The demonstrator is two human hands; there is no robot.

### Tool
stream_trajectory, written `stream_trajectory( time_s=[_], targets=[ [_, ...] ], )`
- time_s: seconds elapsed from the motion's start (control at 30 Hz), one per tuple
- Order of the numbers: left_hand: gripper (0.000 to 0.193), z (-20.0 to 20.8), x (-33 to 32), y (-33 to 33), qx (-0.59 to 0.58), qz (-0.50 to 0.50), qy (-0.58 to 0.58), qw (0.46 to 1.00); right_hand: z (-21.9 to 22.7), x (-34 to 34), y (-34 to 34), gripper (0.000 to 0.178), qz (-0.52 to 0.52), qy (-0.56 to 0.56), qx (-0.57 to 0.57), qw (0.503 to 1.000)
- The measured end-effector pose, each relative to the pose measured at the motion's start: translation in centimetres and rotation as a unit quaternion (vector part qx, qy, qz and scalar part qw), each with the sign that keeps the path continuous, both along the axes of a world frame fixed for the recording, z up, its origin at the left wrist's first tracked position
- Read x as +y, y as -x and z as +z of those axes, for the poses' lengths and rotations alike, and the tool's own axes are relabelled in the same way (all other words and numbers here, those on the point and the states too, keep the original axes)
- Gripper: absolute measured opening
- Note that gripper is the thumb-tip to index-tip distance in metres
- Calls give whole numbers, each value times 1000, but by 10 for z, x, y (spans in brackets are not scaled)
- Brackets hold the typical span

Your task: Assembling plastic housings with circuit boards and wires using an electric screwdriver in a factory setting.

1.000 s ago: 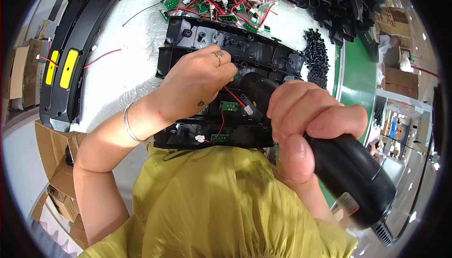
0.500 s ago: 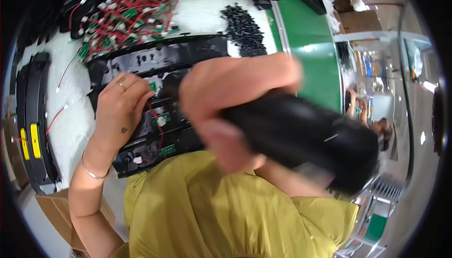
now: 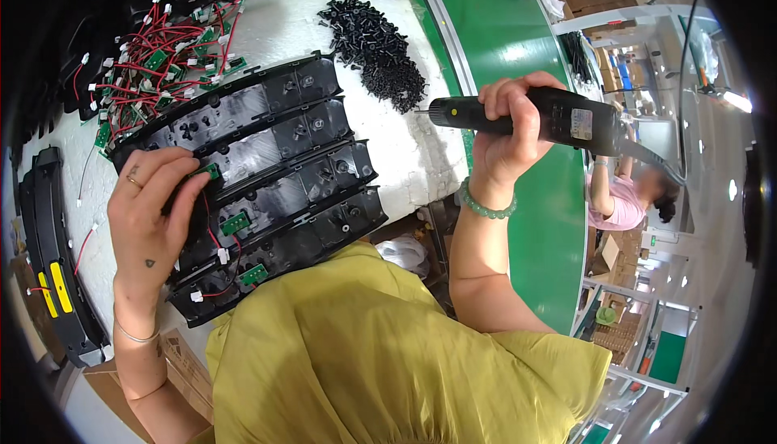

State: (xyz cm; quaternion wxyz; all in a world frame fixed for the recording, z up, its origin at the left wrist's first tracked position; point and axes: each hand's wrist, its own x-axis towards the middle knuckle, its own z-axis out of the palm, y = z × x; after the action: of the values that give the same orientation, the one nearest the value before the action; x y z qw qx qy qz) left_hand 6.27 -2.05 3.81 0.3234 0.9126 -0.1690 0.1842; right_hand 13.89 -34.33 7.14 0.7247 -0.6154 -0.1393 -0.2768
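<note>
My right hand (image 3: 511, 124) is wrapped round a black electric screwdriver (image 3: 558, 116), raised right of the screw pile. Its thin bit points left toward the loose black screws (image 3: 374, 51). My left hand (image 3: 154, 209) bends over the left part of the black plastic housings (image 3: 275, 140), which lie side by side in front of me. Thumb and fingertips pinch a small green circuit board (image 3: 210, 171) against one housing. Two more green circuit boards (image 3: 235, 222) with red wires and white plugs sit in the nearer housings.
A tangle of red-wired circuit boards (image 3: 166, 59) lies at the back left on the white foam surface (image 3: 283, 27). One black housing with yellow strips (image 3: 61, 286) stands at far left. To the right runs a green belt (image 3: 526, 225); a person in pink (image 3: 619, 201) is beyond it.
My right hand has swung the screwdriver from over the housings, close to the camera, out to the right beside the screws. My left hand stays at the circuit board while the view has shifted.
</note>
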Motion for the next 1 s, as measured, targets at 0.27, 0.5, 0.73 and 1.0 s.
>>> stream_trajectory(
  time_s=[0.27, 0.5, 0.73, 1.0],
  targets=[
    [16, 11, -6, -10, -7, -16, -7, 1000, 0, 0, 4, 23, 11, -15, -6, 1000],
    [9, 22, -62, -62, -39, -177, 47, 982, 21, -4, 12, 29, 80, -30, -92, 992],
    [23, -7, -142, -112, 36, -275, 137, 951, 37, -4, 26, 28, 131, -73, -142, 978],
    [12, -17, -145, -119, -15, -286, 182, 941, 40, -17, 24, 30, 153, -76, -169, 971]
  ],
)
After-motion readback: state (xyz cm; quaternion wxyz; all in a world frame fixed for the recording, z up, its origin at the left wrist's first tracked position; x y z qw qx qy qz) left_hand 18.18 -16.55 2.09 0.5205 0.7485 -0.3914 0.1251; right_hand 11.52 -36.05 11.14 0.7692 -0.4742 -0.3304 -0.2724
